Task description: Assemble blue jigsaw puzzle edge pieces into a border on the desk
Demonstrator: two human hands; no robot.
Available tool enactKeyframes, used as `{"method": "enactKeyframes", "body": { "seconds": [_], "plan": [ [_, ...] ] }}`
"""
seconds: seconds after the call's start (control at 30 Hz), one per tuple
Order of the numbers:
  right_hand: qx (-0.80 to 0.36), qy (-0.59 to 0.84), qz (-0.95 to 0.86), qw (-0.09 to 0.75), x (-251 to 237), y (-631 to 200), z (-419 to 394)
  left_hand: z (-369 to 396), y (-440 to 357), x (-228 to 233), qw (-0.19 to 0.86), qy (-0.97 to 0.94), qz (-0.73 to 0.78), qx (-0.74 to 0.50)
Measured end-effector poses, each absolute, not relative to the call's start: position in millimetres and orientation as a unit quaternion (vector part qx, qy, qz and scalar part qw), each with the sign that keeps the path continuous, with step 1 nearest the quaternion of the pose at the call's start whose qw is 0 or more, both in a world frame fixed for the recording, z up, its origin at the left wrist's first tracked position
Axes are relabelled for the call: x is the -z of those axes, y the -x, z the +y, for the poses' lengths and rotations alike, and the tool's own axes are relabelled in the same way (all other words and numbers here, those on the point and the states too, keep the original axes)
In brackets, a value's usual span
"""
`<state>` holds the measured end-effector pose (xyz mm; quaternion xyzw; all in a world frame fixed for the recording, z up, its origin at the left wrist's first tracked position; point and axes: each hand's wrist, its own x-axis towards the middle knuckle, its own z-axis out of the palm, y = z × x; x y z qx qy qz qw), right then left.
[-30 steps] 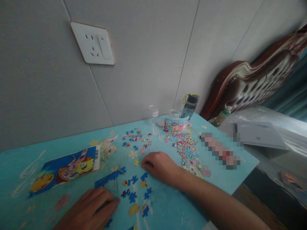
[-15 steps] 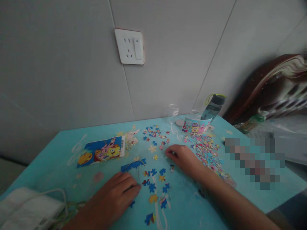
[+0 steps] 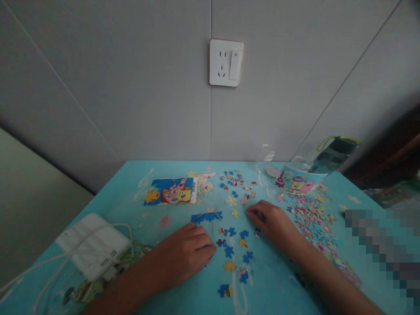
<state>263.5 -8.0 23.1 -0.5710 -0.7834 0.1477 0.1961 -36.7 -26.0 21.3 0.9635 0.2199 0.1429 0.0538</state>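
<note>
While both palms face down on the turquoise table (image 3: pixel 114 205), the left hand (image 3: pixel 185 253) lies flat, fingers together and lightly curled, its grip narrow with nothing seen inside; the fingertips rest on the tabletop just left of the loose blue and yellow puzzle pieces (image 3: pixel 234 245) scattered between the two hands. Just beyond its knuckles sits a joined blue strip of pieces (image 3: pixel 206 216), very close but whether they touch is unclear. Over to the right, the right hand (image 3: pixel 275 223) is arched, fingertips pressed down near the far end of that scatter; its grip is pinched small, and whether a piece sits under the fingers cannot be told. A dark piece (image 3: pixel 257 232) lies just beside its thumb. Right of that hand, a dense pile of colourful pieces (image 3: pixel 311 218) spreads across the table. Farther back lie a small cluster of blue and red pieces (image 3: pixel 236 181), a cartoon picture card (image 3: pixel 170 191) on the left, and a puzzle box (image 3: pixel 300 183) with a dark bottle (image 3: pixel 331 155) behind it. Near left, a white charger block (image 3: pixel 93 245) trails cables. A wall socket (image 3: pixel 226 62) hangs above.
</note>
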Motion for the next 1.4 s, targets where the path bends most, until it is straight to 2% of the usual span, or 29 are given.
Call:
{"method": "enactKeyframes", "body": {
  "seconds": [0.27,0.4,0.63,0.9,1.07,1.4],
  "plan": [
    [-0.101,0.557,-0.799,0.206,-1,-235,-8,-29,38,-25,0.004,-0.968,0.21,-0.135],
    [-0.131,0.561,-0.789,0.212,-2,-233,-4,-31,37,-31,-0.001,-0.971,0.203,-0.128],
    [-0.194,0.56,-0.776,0.213,-8,-241,-3,-29,37,-26,0.022,-0.969,0.202,-0.142],
    [-0.229,0.531,-0.791,0.201,-18,-247,-8,-25,33,-21,0.032,-0.949,0.27,-0.159],
    [-0.225,0.499,-0.807,0.221,-23,-245,-16,-26,28,-19,0.06,-0.951,0.268,-0.144],
    [-0.213,0.431,-0.847,0.226,-16,-224,-29,-27,32,-17,0.051,-0.955,0.258,-0.137]
  ]
}}
